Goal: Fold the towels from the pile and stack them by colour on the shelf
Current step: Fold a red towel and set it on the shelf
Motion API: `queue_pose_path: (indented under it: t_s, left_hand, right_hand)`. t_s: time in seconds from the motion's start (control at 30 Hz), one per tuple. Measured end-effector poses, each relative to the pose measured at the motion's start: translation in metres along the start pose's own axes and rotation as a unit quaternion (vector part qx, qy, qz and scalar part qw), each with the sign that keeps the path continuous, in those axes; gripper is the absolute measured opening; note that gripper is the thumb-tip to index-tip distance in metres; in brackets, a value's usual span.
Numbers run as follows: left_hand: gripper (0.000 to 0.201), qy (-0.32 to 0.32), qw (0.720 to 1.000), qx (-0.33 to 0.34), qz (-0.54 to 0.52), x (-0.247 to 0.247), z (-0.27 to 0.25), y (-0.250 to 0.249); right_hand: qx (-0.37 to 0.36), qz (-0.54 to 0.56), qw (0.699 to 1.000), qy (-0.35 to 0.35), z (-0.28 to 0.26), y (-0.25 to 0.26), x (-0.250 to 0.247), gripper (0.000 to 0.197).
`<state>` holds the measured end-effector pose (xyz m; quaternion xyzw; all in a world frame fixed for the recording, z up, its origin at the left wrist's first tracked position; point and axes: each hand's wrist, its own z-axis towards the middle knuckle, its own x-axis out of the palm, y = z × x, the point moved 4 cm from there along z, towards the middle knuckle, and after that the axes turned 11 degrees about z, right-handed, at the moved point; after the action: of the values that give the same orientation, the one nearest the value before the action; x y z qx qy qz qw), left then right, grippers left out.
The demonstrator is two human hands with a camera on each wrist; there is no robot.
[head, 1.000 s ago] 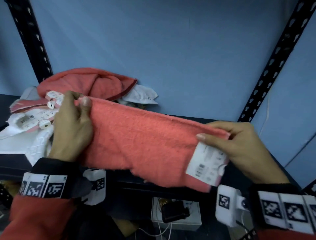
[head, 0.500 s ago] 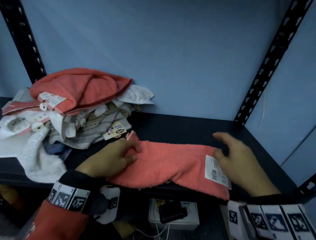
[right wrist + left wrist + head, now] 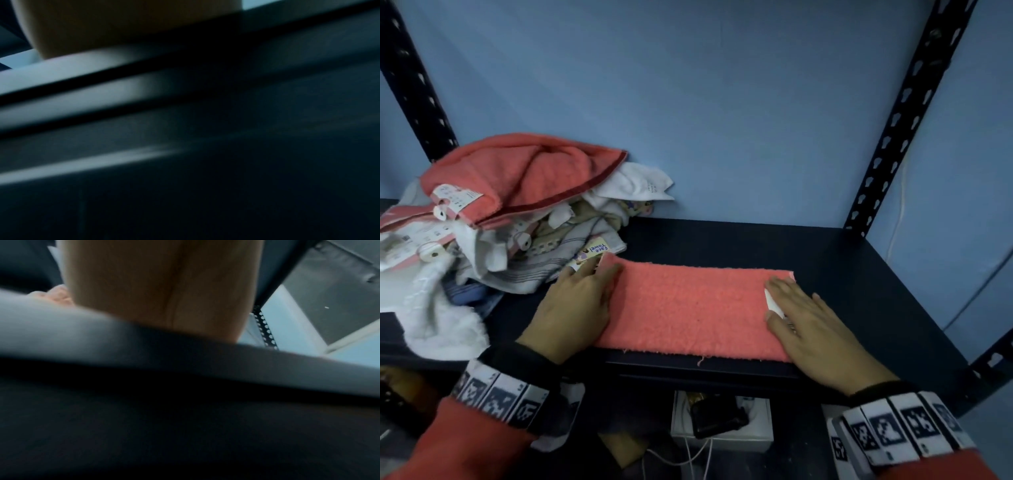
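The dark shelf (image 3: 808, 260) runs left to right against a blue wall, with bare surface at its far side and its right end beside the perforated upright (image 3: 900, 113). The pile (image 3: 510, 219) of unfolded towels fills the left end, coral on top, white and striped ones below, one white towel hanging over the near edge. Just right of it, the coral towel (image 3: 688, 305) lies flat as a long folded strip along the near edge, its fuzzy near hem even with the lip. The left hand (image 3: 578, 305) rests flat on its left end, fingers straight; the right hand (image 3: 815, 329) lies flat on the right end, fingers spread, half covering a white tag (image 3: 772, 301).
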<state>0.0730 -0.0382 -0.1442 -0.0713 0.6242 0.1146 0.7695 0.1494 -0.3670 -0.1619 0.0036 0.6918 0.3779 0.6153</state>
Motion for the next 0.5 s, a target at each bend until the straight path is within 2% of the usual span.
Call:
queue_pose_path:
  t_s: [0.07, 0.1, 0.17, 0.23, 0.3, 0.4, 0.5]
  left_hand:
    - [0.05, -0.037, 0.998, -0.005, 0.052, -0.008, -0.005, -0.024]
    - [0.047, -0.07, 0.997, 0.012, 0.037, -0.016, -0.009, -0.047]
    - [0.044, -0.09, 0.991, 0.098, -0.027, -0.026, -0.012, -0.109]
    - [0.045, -0.004, 0.985, 0.167, -0.047, -0.018, -0.012, -0.17]
    - [0.052, 0.067, 0.982, 0.177, -0.023, -0.005, -0.011, -0.206]
    - [0.056, 0.079, 0.986, 0.147, -0.005, 0.006, -0.014, -0.205]
    - [0.075, 0.116, 0.99, 0.084, 0.003, 0.011, -0.016, -0.149]
  right_hand:
    - [0.007, 0.022, 1.0, -0.014, 0.001, 0.0, 0.0, 0.057]
    - [0.008, 0.031, 0.999, -0.02, 0.001, -0.001, 0.0, 0.057]
    - [0.004, 0.035, 0.999, -0.03, 0.002, -0.002, 0.001, 0.054]
    - [0.004, 0.032, 0.999, -0.04, 0.002, -0.004, 0.0, 0.052]
    - [0.013, 0.026, 0.998, -0.047, 0.001, -0.007, -0.001, 0.052]
    - [0.018, 0.003, 0.999, -0.051, 0.001, -0.008, -0.002, 0.052]
    - [0.013, -0.005, 0.998, -0.054, 0.001, -0.008, -0.001, 0.052]
